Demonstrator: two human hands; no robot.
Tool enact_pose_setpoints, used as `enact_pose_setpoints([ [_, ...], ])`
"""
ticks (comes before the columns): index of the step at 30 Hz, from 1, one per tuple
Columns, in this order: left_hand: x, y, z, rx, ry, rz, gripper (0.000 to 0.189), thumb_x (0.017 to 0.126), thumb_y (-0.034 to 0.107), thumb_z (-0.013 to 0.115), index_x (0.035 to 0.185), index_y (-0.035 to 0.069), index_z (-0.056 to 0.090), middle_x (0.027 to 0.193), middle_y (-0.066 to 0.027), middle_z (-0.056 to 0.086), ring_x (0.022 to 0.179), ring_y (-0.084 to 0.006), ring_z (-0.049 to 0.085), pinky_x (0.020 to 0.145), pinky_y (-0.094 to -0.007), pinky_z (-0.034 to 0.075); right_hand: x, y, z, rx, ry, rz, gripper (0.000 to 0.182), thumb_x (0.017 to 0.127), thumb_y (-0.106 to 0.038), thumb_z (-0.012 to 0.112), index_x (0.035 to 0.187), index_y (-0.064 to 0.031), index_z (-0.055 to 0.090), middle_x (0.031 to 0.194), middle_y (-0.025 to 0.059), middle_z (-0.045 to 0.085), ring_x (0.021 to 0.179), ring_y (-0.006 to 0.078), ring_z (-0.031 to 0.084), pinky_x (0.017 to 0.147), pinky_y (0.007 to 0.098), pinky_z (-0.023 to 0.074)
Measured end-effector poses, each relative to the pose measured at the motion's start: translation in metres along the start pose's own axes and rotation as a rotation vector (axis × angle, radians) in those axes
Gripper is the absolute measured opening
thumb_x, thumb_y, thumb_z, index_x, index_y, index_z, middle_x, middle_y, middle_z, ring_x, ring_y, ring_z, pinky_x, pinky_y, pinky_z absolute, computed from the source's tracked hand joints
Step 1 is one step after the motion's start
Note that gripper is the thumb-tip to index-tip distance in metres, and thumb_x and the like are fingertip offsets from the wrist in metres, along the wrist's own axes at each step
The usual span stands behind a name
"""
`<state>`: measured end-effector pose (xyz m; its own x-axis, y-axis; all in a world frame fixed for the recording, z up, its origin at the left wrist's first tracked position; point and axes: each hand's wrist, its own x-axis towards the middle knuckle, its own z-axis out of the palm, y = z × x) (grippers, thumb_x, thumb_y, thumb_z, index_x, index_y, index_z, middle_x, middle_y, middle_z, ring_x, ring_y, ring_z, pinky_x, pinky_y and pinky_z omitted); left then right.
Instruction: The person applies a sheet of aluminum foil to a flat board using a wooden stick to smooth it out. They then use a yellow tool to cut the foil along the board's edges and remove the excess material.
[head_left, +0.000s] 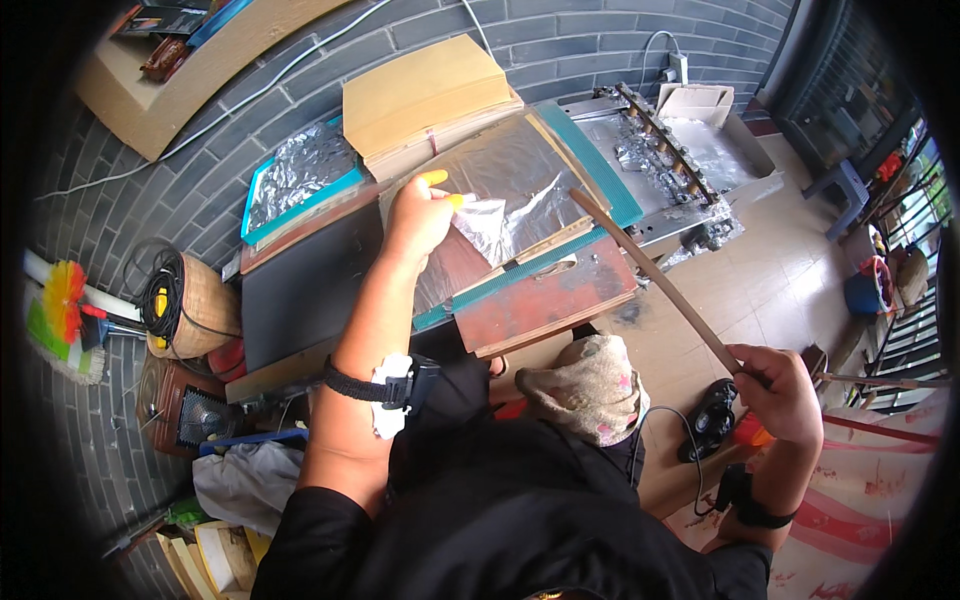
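My left hand (420, 217), with yellow covers on two fingertips, pinches the lifted corner of a thin silver foil sheet (484, 225). The rest of that sheet lies wrinkled over a stack of flat sheets (517, 161). Beneath the stack is a teal ribbed mat (600, 169), which rests on a worn reddish board (547, 292). Over to the right, my right hand (776, 390) grips the lower end of a slim wooden stick (660, 281). The stick's far tip is over the right side of the foil stack.
A thick block of tan paper (427, 97) stands behind the stack. Left of it is a blue-rimmed tray (259, 214) of crumpled foil. A metal frame with a roller bar (667, 150) sits at right, near an open cardboard box (757, 154). A cloth (589, 390) covers my knee.
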<state>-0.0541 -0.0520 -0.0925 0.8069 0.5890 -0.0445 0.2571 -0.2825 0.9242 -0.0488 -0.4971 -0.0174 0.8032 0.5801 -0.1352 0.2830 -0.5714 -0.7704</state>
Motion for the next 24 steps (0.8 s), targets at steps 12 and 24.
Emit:
enact_pose_setpoints([
  [12,-0.014,-0.028,-0.058,-0.36,0.08,-0.205,0.041,0.085,0.006,0.06,0.124,0.001,0.051,0.089,-0.0052,0.062,0.072,-0.0121,0.058,0.064,-0.0241,0.045,-0.002,-0.003,0.005,0.04,0.044,0.075,0.03,0.077,0.008,0.058,0.107,0.0068,0.063,0.063,0.0052,0.057,0.055,0.0087,0.051,0.051,0.0248,0.0417],
  [24,-0.029,-0.058,-0.093,-0.49,0.188,-0.257,0.025,0.094,0.013,0.047,0.116,0.006,0.056,0.089,-0.0063,0.063,0.077,-0.0149,0.059,0.07,-0.029,0.047,-0.004,-0.005,0.007,0.09,0.027,0.113,0.031,0.079,0.009,0.055,0.109,0.0064,0.063,0.064,0.0014,0.055,0.055,0.006,0.049,0.05,0.0219,0.0378],
])
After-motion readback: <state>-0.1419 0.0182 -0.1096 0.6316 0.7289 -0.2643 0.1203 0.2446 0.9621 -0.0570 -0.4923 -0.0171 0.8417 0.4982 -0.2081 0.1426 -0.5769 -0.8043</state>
